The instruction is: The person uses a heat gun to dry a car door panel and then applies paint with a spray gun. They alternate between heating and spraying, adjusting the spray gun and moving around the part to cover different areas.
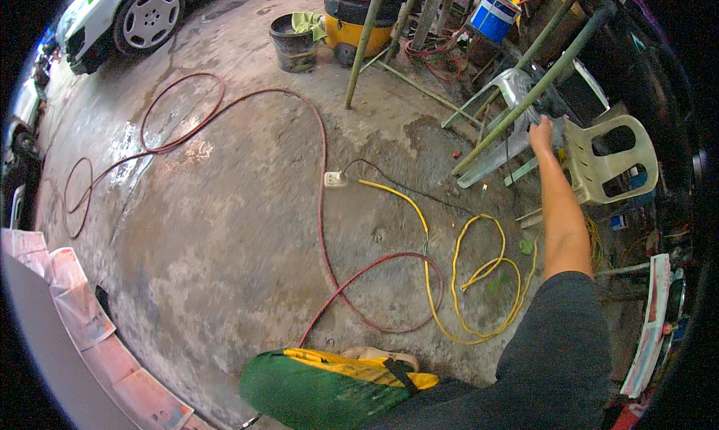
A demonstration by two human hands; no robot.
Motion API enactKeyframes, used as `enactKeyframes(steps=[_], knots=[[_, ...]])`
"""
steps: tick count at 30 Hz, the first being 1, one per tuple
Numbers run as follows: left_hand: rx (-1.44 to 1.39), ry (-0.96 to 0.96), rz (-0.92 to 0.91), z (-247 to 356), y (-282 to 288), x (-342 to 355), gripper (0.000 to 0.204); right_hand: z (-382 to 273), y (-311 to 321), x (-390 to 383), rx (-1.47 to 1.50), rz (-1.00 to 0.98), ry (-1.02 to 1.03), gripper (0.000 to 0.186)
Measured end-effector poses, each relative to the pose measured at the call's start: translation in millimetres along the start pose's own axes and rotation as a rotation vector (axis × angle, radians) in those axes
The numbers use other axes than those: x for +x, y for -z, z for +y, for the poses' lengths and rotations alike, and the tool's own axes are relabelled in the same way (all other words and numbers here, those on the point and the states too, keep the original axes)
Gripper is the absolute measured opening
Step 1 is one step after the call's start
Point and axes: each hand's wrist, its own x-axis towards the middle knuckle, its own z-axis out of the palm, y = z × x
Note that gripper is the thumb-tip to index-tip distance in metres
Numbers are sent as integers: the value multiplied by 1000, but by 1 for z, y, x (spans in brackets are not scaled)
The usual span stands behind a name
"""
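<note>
Stretching one arm out by two plastic chairs

So we've got one right hand [541, 133] up by two chairs: a pale chair [514, 86] just beside it, a beige chair [619, 159] to its right. Fingers look bent, but we can't tell if they're gripping anything; left ones we can't see. On the floor [225, 220] we count one white socket block [335, 179], one dark bucket [294, 53], plus looped red hose [321, 220]

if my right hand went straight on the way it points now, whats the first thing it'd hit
Probably the slanting green pole, which crosses the picture just beyond your right hand; depth is unclear, so it might pass behind or in front.
</note>
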Motion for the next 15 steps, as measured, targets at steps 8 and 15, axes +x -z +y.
enactKeyframes(steps=[8,15], knots=[[-149,38,-87,6,-7,33,21,30,-27,80,-254,-96,-15,75],[72,-53,-127,5,-7,29,21,85,-46,153,-357,-415,90,62]])
